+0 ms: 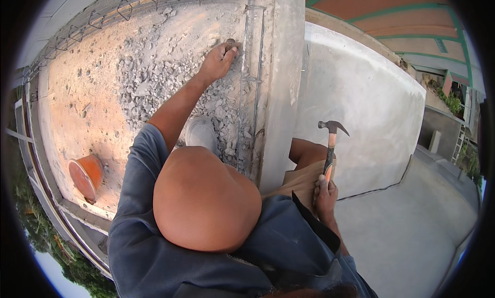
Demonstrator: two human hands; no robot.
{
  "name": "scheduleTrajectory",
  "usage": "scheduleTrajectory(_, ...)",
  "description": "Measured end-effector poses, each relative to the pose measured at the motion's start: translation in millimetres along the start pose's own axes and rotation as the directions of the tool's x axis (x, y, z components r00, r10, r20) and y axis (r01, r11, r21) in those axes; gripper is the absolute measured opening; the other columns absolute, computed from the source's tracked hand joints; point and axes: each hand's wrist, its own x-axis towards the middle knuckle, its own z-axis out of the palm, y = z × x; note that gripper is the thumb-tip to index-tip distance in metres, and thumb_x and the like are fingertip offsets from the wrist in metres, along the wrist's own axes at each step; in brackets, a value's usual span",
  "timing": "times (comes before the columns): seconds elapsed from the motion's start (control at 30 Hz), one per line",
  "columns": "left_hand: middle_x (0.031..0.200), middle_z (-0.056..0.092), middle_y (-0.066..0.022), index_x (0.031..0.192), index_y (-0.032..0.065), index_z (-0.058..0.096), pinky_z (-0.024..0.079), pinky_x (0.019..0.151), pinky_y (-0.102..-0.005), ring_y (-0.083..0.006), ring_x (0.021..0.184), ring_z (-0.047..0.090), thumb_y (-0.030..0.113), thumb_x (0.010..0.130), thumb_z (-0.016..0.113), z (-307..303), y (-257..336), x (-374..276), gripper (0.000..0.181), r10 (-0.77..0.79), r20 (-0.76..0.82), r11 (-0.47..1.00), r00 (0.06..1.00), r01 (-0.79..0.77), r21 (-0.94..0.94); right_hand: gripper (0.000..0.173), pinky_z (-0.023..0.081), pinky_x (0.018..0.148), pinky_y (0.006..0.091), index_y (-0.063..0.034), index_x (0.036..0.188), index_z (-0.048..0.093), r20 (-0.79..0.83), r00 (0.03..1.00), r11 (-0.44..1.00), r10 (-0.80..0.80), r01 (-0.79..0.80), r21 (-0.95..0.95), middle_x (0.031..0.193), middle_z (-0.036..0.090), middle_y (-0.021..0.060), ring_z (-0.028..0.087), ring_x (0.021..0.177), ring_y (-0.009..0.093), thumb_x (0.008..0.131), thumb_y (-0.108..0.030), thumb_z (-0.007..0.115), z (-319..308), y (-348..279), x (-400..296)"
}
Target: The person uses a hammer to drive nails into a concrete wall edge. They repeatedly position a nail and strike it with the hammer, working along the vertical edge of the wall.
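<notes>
My left hand (220, 62) is closed around a short dark metal tool (230, 41), seen nearly end-on, perhaps a chisel. It is just left of the steel reinforcing bars (241, 81) that run beside the concrete wall. Concrete rubble (147, 85) lies below and left of that hand. On the other side of the wall top, my right hand (326, 193) grips the handle of a claw hammer (330, 143). The hammer stands head away from me, its claw pointing right, in front of a smooth grey wall.
The narrow concrete wall top (284, 85) runs between my legs. My dusty shoe (202, 135) rests among the rubble. An orange bucket (86, 177) lies tipped at the left. More rebar with bent stirrups (124, 12) lines the far edge. A lower concrete surface (394, 228) is at the right.
</notes>
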Motion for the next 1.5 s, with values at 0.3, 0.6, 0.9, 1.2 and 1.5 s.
scheduleTrajectory(0.3,0.142,0.067,-0.0232,0.134,0.0042,0.068,0.045,0.119,-0.0495,-0.0434,0.140,0.058,0.026,0.106,0.058,-81.8,-14.0,-68.9,0.037,-0.028,0.522,0.682,0.852,-0.365,0.634,0.040,0.034,0.040,0.0275,-0.0088,0.087,0.058,0.099,0.981,0.964,0.167,-0.183,0.192,0.061,0.048,-0.0028,0.042,0.045,0.007,0.108,-0.042,0.069,-5.1,-62.2,16.8)
scheduleTrajectory(0.6,0.089,0.067,-0.0066,0.104,0.0037,0.065,0.059,0.084,-0.0387,-0.0222,0.089,0.073,0.036,0.114,0.051,-220.7,49.3,-132.1,0.036,-0.634,-0.235,0.757,0.736,0.654,0.004,0.041,0.037,0.038,0.0285,-0.0101,0.088,0.058,0.272,0.929,0.922,0.249,-0.314,0.227,0.060,0.048,-0.0032,0.045,0.041,0.010,0.106,-0.045,0.070,-36.9,-81.2,66.5)
scheduleTrajectory(0.9,0.111,0.069,-0.0084,0.123,0.0044,0.064,0.058,0.105,-0.0410,-0.0211,0.110,0.073,0.047,0.114,0.055,-235.5,334.8,6.3,0.045,-0.363,-0.001,0.928,0.932,0.361,-0.094,0.034,0.041,0.052,0.0328,-0.0061,0.095,0.063,0.209,0.976,0.993,-0.067,0.045,0.105,0.067,0.055,0.0011,0.052,0.057,0.012,0.108,-0.037,0.066,-10.1,-117.6,131.8)
scheduleTrajectory(1.2,0.109,0.074,-0.0136,0.119,-0.0076,0.069,0.064,0.089,-0.0355,-0.0205,0.099,0.074,0.034,0.111,0.065,-61.3,201.0,86.5,0.042,-0.297,0.019,0.931,0.955,0.294,-0.216,0.034,0.049,0.072,0.0347,0.0016,0.095,0.065,-0.013,0.922,0.919,-0.388,0.388,0.075,0.079,0.060,0.0068,0.058,0.078,0.015,0.108,-0.030,0.064,35.5,-171.6,110.5)
scheduleTrajectory(1.5,0.108,0.076,-0.0118,0.126,-0.0020,0.071,0.054,0.094,-0.0377,-0.0218,0.100,0.070,0.034,0.108,0.067,-21.4,130.2,118.5,0.041,0.041,0.220,0.991,0.975,-0.069,0.117,0.029,0.046,0.069,0.0353,-0.0012,0.098,0.062,-0.044,0.862,0.836,-0.505,0.502,0.221,0.079,0.055,0.0036,0.052,0.074,0.014,0.109,-0.029,0.063,90.5,-189.5,20.3)
